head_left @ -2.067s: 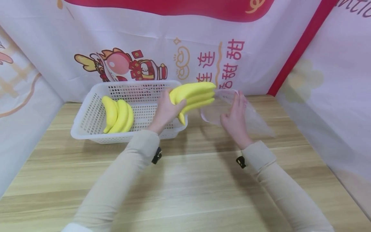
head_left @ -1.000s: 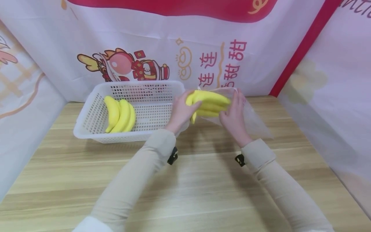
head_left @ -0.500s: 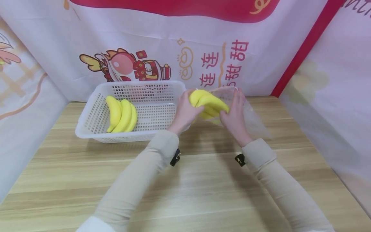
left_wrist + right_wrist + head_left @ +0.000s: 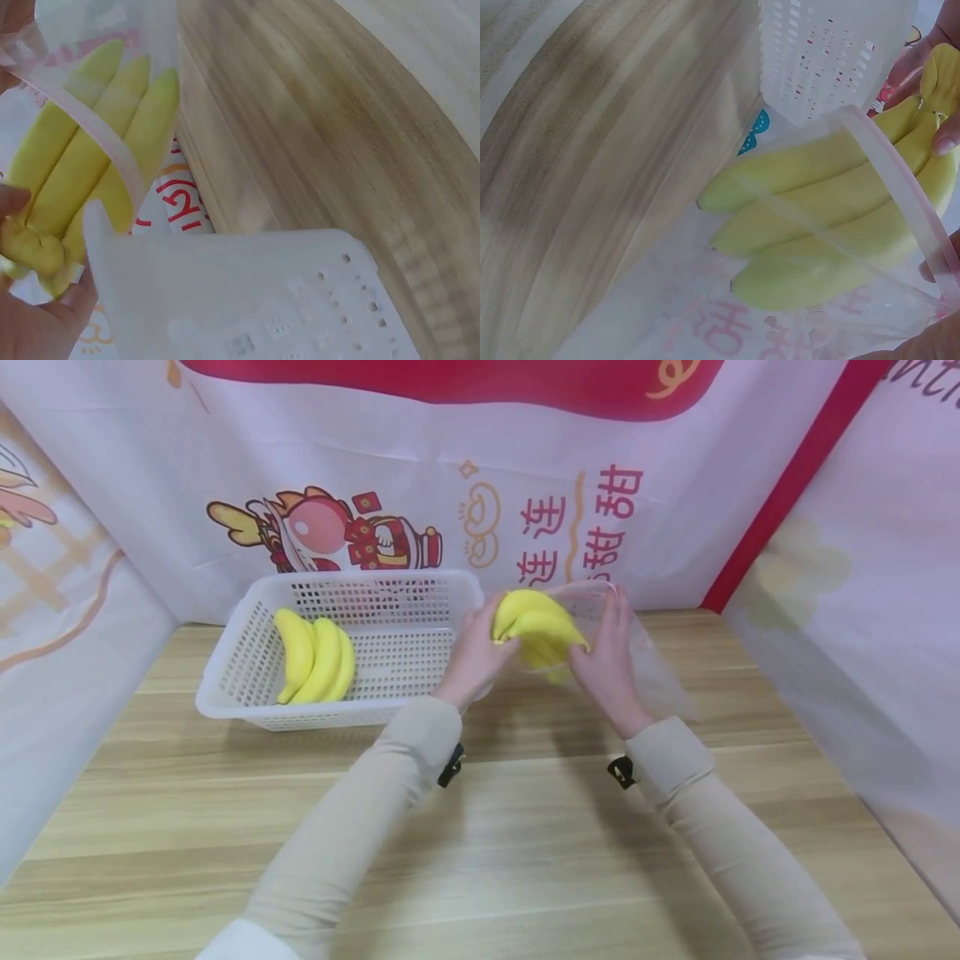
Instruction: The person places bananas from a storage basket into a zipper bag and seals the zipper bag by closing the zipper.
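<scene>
My left hand (image 4: 476, 653) grips a bunch of yellow bananas (image 4: 542, 620) by its stem end, beside the basket's right end. In the right wrist view the banana tips lie inside a clear plastic zip bag (image 4: 682, 300), while the stem end stays outside its mouth. My right hand (image 4: 609, 662) holds the bag's rim, thumb toward the bananas. The bag (image 4: 654, 672) trails off to the right, above the table. A second bunch of bananas (image 4: 318, 662) lies at the left in a white plastic basket (image 4: 405, 703).
The basket stands at the back left of the wooden table (image 4: 525, 860). Behind it hangs a white printed cloth (image 4: 420, 443) with red drawings and lettering. More cloth (image 4: 885, 635) lines the right side.
My left hand has carried the bananas rightward from over the basket's right end, and their tips have gone into the bag. My right hand keeps holding the rim in nearly the same place.
</scene>
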The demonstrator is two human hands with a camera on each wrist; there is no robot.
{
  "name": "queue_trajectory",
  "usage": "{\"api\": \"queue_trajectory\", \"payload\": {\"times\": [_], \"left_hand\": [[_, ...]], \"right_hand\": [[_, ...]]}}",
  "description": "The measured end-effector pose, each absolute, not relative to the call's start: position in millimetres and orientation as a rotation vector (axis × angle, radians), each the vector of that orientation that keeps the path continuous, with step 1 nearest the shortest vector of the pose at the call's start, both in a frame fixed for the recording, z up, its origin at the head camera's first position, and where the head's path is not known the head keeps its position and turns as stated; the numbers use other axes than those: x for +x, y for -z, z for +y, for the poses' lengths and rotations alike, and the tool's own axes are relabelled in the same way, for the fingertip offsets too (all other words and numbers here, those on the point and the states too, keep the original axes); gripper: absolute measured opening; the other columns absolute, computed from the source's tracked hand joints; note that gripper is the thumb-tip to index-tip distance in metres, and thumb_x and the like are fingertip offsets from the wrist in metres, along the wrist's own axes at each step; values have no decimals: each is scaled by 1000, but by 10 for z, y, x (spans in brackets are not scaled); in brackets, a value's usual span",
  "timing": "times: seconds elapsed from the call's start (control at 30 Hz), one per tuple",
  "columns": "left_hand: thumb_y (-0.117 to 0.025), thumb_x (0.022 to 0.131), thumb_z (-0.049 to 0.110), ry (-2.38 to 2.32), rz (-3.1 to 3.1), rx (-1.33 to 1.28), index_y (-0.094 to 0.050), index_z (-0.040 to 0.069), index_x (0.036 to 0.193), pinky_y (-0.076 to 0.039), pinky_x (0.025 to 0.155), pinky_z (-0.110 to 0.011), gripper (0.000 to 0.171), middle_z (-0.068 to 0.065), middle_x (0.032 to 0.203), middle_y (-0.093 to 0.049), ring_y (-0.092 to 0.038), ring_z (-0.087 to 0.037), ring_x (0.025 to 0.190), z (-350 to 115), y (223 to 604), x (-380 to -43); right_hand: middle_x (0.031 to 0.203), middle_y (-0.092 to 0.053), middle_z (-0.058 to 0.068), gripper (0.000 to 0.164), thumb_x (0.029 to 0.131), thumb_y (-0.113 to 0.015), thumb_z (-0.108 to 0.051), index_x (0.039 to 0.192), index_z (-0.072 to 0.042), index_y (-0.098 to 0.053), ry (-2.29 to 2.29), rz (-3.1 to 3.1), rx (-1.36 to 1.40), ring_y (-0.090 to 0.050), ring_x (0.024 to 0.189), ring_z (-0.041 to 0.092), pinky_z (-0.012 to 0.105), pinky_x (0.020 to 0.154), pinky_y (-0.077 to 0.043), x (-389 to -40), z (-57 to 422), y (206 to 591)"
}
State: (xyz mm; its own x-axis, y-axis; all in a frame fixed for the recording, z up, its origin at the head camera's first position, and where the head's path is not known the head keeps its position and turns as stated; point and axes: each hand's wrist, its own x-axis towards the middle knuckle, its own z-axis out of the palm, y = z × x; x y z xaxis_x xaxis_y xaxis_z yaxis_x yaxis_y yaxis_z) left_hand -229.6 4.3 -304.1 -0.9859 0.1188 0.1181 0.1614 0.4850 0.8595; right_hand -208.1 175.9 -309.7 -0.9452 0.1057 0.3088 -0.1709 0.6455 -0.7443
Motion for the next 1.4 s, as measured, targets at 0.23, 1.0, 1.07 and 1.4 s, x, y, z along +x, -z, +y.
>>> {"api": "queue_trajectory", "payload": {"times": [0.23,1.0,1.07,1.4], "left_hand": [[-70,83,10,1625,-2535,-187,-43,4,134,-46,104,-35,58,-14,134,-52,-53,-26,119,69,3023,-2301],[-67,85,6,1856,-2607,-412,-43,10,141,-47,105,-37,61,-9,146,-46,-47,-29,132,82,3046,-2319],[-68,84,5,1849,-2605,-405,-44,11,140,-44,107,-39,61,-8,146,-47,-46,-29,133,52,3036,-2326],[-62,81,-1,1494,-2697,-189,-49,10,137,-36,114,-44,58,-13,145,-46,-41,-29,135,-311,2968,-2472]], "right_hand": [[162,7,12,90,78,-50,4,153,-3,-1,-1186,-2542,54,-1,150,29,45,122,-11,-2121,1746,3042],[161,14,9,93,80,-56,2,153,-6,2,-1277,-2588,59,10,149,32,49,121,-7,-2156,1626,2918],[161,15,7,95,80,-55,3,153,-8,4,-1296,-2582,55,11,149,31,48,122,-7,-2167,1635,2917],[161,18,5,98,78,-52,7,153,-9,9,-1314,-2580,19,14,149,26,45,122,-2,-2213,1729,2888]]}}
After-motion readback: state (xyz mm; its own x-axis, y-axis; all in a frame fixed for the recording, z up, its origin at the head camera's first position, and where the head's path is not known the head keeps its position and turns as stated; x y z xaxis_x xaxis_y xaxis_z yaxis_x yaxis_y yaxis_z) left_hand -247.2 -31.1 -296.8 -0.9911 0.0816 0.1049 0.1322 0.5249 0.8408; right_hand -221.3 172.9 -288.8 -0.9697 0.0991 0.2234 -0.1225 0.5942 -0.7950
